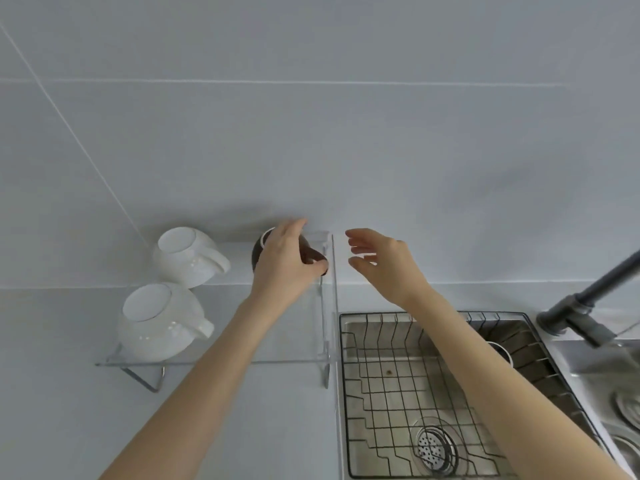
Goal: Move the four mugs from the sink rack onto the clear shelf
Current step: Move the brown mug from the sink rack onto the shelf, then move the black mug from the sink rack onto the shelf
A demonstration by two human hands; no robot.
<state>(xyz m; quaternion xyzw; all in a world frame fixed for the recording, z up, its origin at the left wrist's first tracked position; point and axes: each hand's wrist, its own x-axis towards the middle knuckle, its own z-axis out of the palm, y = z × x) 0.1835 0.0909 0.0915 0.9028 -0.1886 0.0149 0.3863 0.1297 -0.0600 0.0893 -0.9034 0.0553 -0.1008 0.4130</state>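
Observation:
Two white mugs stand upside down on the clear shelf (242, 360): one at the back left (183, 256), one nearer the front left (156, 323). My left hand (284, 261) grips a dark brown mug (258, 249) at the shelf's back right, against the wall. My right hand (377, 261) hovers just right of the shelf's end with fingers spread, holding nothing. In the sink sits the wire rack (398, 386); a partly hidden mug (502, 349) shows behind my right forearm.
A dark faucet (585, 306) rises at the right of the sink. The drain strainer (434, 448) lies under the rack. Round white dishes (628, 407) lie at the far right edge. A tiled wall stands directly behind the shelf.

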